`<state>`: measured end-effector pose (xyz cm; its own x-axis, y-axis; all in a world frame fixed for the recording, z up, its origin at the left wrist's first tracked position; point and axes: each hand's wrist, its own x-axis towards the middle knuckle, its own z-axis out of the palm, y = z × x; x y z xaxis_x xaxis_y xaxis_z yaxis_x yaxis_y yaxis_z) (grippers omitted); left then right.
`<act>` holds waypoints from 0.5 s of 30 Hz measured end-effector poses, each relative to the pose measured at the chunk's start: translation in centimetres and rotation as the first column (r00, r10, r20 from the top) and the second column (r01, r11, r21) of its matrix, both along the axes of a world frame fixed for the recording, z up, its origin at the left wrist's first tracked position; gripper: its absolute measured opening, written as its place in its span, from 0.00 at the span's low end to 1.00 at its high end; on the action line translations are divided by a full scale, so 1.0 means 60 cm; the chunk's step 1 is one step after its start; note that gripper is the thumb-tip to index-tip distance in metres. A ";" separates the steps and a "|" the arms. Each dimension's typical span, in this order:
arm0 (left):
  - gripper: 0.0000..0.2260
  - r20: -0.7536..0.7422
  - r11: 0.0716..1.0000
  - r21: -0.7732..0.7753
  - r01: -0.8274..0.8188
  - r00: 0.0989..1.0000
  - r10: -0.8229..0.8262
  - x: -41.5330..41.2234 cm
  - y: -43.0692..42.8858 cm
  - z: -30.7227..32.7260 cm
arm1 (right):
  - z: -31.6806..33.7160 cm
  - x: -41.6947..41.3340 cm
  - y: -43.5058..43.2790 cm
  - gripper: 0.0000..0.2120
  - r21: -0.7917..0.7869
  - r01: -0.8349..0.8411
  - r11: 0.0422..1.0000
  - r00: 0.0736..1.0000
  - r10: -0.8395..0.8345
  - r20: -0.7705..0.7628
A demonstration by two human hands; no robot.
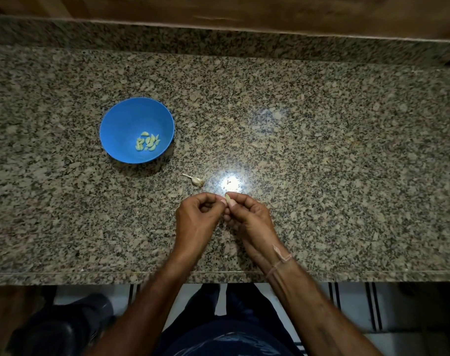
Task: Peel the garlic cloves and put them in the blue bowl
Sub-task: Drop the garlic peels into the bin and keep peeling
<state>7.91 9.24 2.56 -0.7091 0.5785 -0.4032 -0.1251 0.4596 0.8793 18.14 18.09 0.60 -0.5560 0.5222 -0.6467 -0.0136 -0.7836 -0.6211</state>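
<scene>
Speckled granite makes up our surface (321, 150), with the blue bowl (121, 119) at the left holding about a dozen peeled cloves (147, 142). Our right hand (249, 217) pinches a garlic clove (229, 199) at its fingertips while our left hand (197, 217), fingers curled, picks at its skin. We judge the job mostly done: this clove and the small garlic remnant (196, 180) near the bowl remain.

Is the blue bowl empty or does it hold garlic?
Not empty. The blue bowl stands upright on the counter with a small cluster of peeled cloves lying at its bottom; most of its inside is bare.
</scene>
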 end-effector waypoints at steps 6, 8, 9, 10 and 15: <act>0.08 -0.060 0.998 0.040 0.042 0.997 -0.039 -0.007 -0.003 0.000 | -0.001 0.003 0.017 0.06 -0.081 -0.037 0.996 0.999 0.039 0.035; 0.08 -0.077 0.995 0.069 0.067 0.995 -0.062 -0.012 -0.003 0.002 | -0.001 0.003 0.020 0.07 -0.087 -0.074 0.993 0.996 0.077 0.035; 0.07 -0.083 0.995 0.066 0.075 0.994 -0.070 -0.014 -0.004 0.002 | 0.000 0.004 0.021 0.07 -0.083 -0.088 0.993 0.995 0.090 0.029; 0.06 -0.077 0.996 0.062 0.071 0.995 -0.066 -0.016 -0.004 0.002 | 0.003 0.006 0.022 0.07 -0.071 -0.098 0.993 0.995 0.100 0.018; 0.05 0.003 0.997 0.072 0.001 1.000 -0.002 -0.020 -0.005 0.002 | 0.010 0.011 0.018 0.06 0.342 -0.206 0.917 0.972 0.152 0.179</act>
<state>6.73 8.96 2.67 -0.7070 0.6072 -0.3626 -0.1272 0.3952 0.9097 18.77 19.16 1.23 -0.5760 0.6328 -0.5175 0.2179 -0.4913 -0.8433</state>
